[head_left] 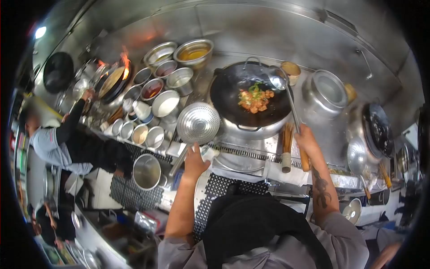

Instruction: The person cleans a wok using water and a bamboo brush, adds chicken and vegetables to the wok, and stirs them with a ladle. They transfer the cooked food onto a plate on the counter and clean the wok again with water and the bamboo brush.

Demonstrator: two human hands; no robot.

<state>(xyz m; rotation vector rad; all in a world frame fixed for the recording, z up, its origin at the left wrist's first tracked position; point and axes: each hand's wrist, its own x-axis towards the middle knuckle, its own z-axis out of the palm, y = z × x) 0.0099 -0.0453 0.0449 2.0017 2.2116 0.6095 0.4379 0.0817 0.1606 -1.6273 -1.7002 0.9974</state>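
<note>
A black wok [224, 96] sits on the range in front of me, with browned food pieces and green bits [255, 99] in it. My right hand [306, 138] is wrapped round the handle of a long ladle [277, 79], whose bowl is over the wok's right rim. Left of the wok lies a round perforated strainer [198, 122]. My left hand [195, 161] is just below the strainer, beside its handle, with fingers apart. A bamboo brush [287, 145] rests between the wok and my right hand.
Metal pots with sauces [165, 103] and two large bowls [193, 53] crowd the left. Beyond them a co-worker [67, 143] stands by a flaming wok [114, 83]. A lidded pot [329, 89] and another wok [378, 130] stand at the right.
</note>
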